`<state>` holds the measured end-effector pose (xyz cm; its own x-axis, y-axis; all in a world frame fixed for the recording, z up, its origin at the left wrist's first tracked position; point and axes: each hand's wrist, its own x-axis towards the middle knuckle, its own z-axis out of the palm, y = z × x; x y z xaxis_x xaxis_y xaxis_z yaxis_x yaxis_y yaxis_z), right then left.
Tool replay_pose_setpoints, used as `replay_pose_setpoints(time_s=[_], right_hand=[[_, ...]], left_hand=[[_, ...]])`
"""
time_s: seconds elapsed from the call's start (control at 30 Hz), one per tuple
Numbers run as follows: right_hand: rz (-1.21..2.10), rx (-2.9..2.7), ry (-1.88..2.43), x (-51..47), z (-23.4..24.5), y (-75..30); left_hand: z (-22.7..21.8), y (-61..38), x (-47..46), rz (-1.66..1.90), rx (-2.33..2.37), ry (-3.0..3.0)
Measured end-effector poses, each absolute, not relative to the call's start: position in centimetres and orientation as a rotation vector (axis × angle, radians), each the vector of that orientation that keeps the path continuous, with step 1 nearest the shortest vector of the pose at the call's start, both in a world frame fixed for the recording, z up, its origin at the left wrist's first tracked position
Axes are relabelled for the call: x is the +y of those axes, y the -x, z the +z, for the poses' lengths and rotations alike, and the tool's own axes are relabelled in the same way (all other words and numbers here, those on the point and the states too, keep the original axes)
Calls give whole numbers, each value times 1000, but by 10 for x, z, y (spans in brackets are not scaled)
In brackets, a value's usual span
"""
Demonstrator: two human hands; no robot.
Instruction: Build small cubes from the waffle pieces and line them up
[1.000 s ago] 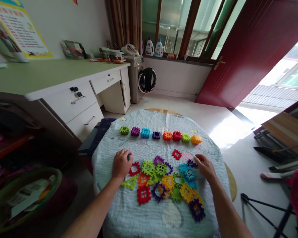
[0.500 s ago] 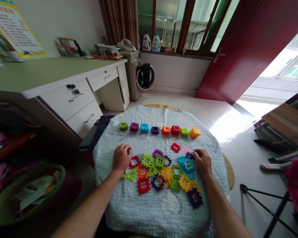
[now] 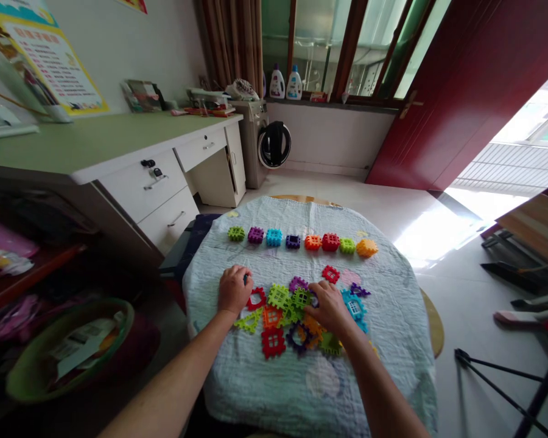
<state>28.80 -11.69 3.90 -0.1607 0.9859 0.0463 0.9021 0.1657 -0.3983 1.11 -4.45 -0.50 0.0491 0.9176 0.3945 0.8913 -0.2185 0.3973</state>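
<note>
My left hand (image 3: pixel 234 289) rests at the left of the pile, fingers curled round a small dark piece (image 3: pixel 245 279), mostly hidden. Over the middle of the pile, my right hand (image 3: pixel 329 302) has thumb and fingers around a purple interlocking piece (image 3: pixel 315 300), partly covered. Around them lie flat toothed building pieces: a red ring (image 3: pixel 256 298), a green triangle (image 3: pixel 249 320), a green window piece (image 3: pixel 279 296), a red window piece (image 3: pixel 273 342), a dark purple ring (image 3: pixel 298 336) and a blue window piece (image 3: pixel 355 307). My right hand and forearm hide some yellow pieces.
Several assembled blocks, among them a blue block (image 3: pixel 274 237) and a yellow block (image 3: pixel 367 247), form a row toward the far side of the cloth-covered table (image 3: pixel 242 389). A desk (image 3: pixel 132 143) stands left, a basket (image 3: pixel 22 380) lower left, a tripod leg (image 3: pixel 493 368) right.
My right hand has moved left from a small purple piece at the pile's right edge to the purple piece in the middle. My left hand keeps its place. The view has shifted slightly.
</note>
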Motion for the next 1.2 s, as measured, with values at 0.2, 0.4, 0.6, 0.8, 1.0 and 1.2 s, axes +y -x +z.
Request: replay_pose_setpoints(time_s=[0.2,0.4,0.6,0.8,1.0,1.2], right_hand=[[401,-2046,1810,-113,31,-274],[655,-1781,1675,-97,39,-266],[526,-1717,1596,-86,41,-237],[587,-1632,1629,-90,33,-270],[432,-1923,1870,-105,21,-306],[406,-1929,1937,-102,12,-292]], left_hand=[[-4,-11,-45,909,1931,-2247],[-4,-11,-45,907,1930,-2246],[-4,-11,-44,881,1936,-2241],[-3,-11,-45,907,1931,-2241],[-5,-11,-44,922,1915,-2257],[-7,-10,-44,919,1918,-2257]])
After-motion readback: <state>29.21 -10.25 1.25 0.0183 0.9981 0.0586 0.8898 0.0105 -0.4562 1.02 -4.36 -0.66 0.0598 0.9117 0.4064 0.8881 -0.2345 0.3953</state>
